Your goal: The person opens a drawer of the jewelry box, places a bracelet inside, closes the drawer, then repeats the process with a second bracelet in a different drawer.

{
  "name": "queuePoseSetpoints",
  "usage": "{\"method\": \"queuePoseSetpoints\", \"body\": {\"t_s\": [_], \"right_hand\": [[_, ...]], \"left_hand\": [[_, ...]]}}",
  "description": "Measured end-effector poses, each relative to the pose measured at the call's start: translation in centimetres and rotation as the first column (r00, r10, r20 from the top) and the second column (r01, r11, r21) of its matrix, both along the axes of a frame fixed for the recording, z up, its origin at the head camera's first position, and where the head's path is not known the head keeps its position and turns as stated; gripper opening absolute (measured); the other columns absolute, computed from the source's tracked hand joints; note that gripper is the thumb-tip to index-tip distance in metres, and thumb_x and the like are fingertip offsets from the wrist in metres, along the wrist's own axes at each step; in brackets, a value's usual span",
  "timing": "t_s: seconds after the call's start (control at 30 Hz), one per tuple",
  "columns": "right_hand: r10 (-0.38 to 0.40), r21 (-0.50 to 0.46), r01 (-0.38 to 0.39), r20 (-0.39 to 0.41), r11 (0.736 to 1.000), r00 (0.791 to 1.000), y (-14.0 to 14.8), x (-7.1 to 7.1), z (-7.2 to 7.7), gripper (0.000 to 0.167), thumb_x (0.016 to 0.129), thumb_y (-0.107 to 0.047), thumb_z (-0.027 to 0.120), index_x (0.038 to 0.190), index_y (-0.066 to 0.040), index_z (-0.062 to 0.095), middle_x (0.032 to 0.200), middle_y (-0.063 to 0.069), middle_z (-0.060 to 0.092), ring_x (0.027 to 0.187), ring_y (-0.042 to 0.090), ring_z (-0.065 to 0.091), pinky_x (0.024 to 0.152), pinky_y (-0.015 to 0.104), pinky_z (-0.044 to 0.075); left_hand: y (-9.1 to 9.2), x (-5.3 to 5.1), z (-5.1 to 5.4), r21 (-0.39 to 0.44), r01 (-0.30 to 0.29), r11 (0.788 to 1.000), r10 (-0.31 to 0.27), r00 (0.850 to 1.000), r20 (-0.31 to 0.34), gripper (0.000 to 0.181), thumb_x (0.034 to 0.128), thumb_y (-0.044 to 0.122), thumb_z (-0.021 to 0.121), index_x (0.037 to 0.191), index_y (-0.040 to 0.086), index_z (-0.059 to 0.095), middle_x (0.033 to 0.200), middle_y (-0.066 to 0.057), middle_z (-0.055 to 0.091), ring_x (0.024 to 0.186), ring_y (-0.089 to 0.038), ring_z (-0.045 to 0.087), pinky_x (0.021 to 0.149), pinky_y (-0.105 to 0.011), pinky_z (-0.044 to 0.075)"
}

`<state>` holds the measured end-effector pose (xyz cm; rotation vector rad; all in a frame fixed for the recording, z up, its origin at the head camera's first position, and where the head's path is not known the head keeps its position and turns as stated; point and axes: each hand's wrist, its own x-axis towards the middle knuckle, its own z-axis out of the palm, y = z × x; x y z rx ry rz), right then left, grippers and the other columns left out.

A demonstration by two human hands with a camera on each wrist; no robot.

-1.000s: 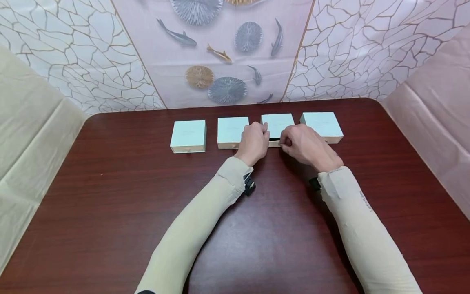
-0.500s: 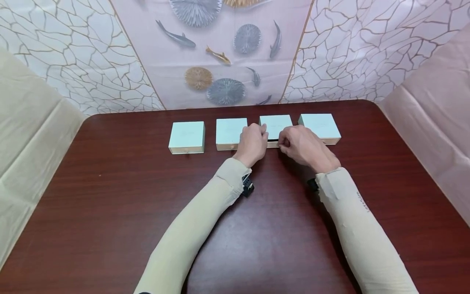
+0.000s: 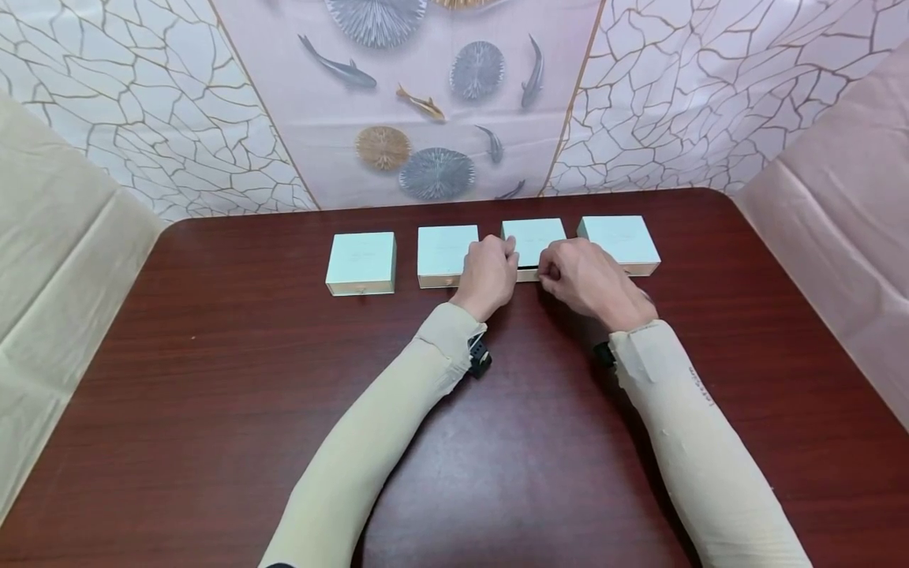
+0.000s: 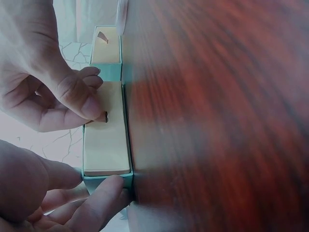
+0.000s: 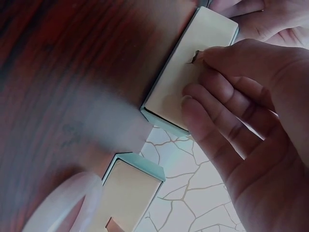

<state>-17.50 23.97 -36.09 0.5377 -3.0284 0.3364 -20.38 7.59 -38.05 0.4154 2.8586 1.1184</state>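
Note:
Third from the left in a row stands a small pale-green drawer box point(image 3: 533, 241) with a cream drawer front point(image 4: 108, 142). A thin dark gap shows above the drawer in the head view. My left hand point(image 3: 488, 274) grips this box at its left end; its fingers point(image 4: 99, 205) lie against the green sleeve. At the middle of the drawer front, my right hand point(image 3: 585, 280) pinches a small brownish pull tab point(image 5: 197, 56) between thumb and fingers. The right hand's other fingers are bent close to the drawer front.
Two like boxes stand to the left, the far-left box point(image 3: 362, 262) and a neighbour point(image 3: 446, 254) partly behind my left hand. Another box point(image 3: 623, 243) is at the right. All stand on a dark wooden table point(image 3: 213, 410), before a patterned cloth backdrop point(image 3: 433, 102).
The dark gap above the drawer looks slightly thinner than a second ago. Both hands keep about the same place and hold; the head view shifts a little.

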Motion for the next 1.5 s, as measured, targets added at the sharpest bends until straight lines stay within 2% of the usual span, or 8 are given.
{"method": "queuePoseSetpoints", "body": {"t_s": [0.1,0.2,0.5,0.87,1.1,1.27,1.4,1.5], "right_hand": [[-0.003,0.0,0.003,-0.004,1.0,1.0,-0.04,-0.04,0.01,0.011,0.089,-0.002,0.066,0.085,-0.007,0.076,0.083,0.007,0.071,0.078,0.021,0.064,0.074,0.039,0.054],[-0.006,-0.002,0.006,-0.005,1.0,1.0,-0.08,-0.05,0.05,0.011,0.089,-0.003,0.067,0.087,-0.007,0.077,0.085,0.007,0.072,0.079,0.021,0.065,0.074,0.04,0.054],[-0.006,-0.007,0.006,-0.024,1.0,1.0,-0.1,-0.02,0.03,0.01,0.09,-0.004,0.07,0.09,-0.005,0.08,0.089,0.008,0.076,0.08,0.024,0.068,0.073,0.041,0.055],[-0.017,-0.025,0.016,-0.05,1.0,0.999,0.07,-0.08,-0.12,0.01,0.09,-0.007,0.074,0.092,-0.006,0.083,0.092,0.009,0.08,0.084,0.024,0.074,0.073,0.042,0.058],[-0.026,-0.048,0.024,-0.059,0.999,0.998,0.17,0.03,-0.25,0.009,0.09,-0.007,0.075,0.092,-0.006,0.084,0.09,0.009,0.08,0.081,0.024,0.074,0.07,0.041,0.059],[-0.018,-0.048,0.014,-0.083,0.999,0.996,0.14,0.02,-0.35,0.009,0.089,-0.007,0.075,0.089,-0.008,0.084,0.089,0.008,0.08,0.08,0.023,0.074,0.069,0.04,0.059],[-0.018,-0.041,0.015,-0.09,0.999,0.996,0.11,-0.02,-0.4,0.009,0.089,-0.008,0.076,0.09,-0.007,0.085,0.09,0.009,0.08,0.081,0.025,0.075,0.069,0.041,0.059],[-0.026,-0.037,0.023,-0.083,0.999,0.996,0.11,-0.08,-0.48,0.009,0.089,-0.008,0.076,0.092,-0.007,0.085,0.091,0.009,0.08,0.082,0.025,0.076,0.069,0.041,0.06]], "left_hand": [[-0.02,-0.04,0.0,0.002,-0.002,1.0,0.002,1.0,-0.003,0.027,0.1071,0.018,0.053,0.116,0.015,0.078,0.12,-0.008,0.075,0.064,-0.02,0.061,0.06,-0.026,0.041],[-0.03,-0.14,-0.02,-0.003,-0.001,1.0,0.001,1.0,-0.01,0.026,0.1072,0.019,0.053,0.111,0.015,0.079,0.107,-0.01,0.076,0.067,-0.021,0.063,0.063,-0.028,0.044],[-0.12,-0.12,-0.01,-0.017,-0.004,1.0,0.004,1.0,-0.026,0.028,0.1069,0.019,0.054,0.126,0.017,0.075,0.115,-0.009,0.076,0.088,-0.03,0.072,0.076,-0.036,0.056],[-0.05,-0.04,-0.01,-0.013,0.007,1.0,-0.007,1.0,-0.009,0.032,0.1075,0.018,0.052,0.135,0.017,0.069,0.123,-0.008,0.074,0.076,-0.025,0.068,0.068,-0.028,0.048],[0.01,0.03,0.02,-0.026,0.021,0.999,-0.021,1.0,-0.023,0.031,0.1076,0.018,0.052,0.131,0.016,0.072,0.106,-0.011,0.076,0.078,-0.025,0.068,0.068,-0.027,0.047],[-0.07,0.1,-0.01,-0.02,0.019,1.0,-0.019,1.0,-0.008,0.034,0.1077,0.018,0.052,0.14,0.017,0.065,0.136,-0.006,0.069,0.076,-0.025,0.068,0.066,-0.027,0.047],[-0.15,0.17,0.0,-0.018,0.026,1.0,-0.026,1.0,-0.007,0.035,0.1079,0.018,0.051,0.141,0.016,0.063,0.141,-0.005,0.065,0.072,-0.024,0.066,0.065,-0.027,0.046],[-0.21,0.21,0.01,-0.018,0.028,0.999,-0.028,1.0,-0.011,0.035,0.108,0.017,0.051,0.141,0.015,0.064,0.134,-0.007,0.069,0.067,-0.021,0.063,0.063,-0.026,0.044]]}}
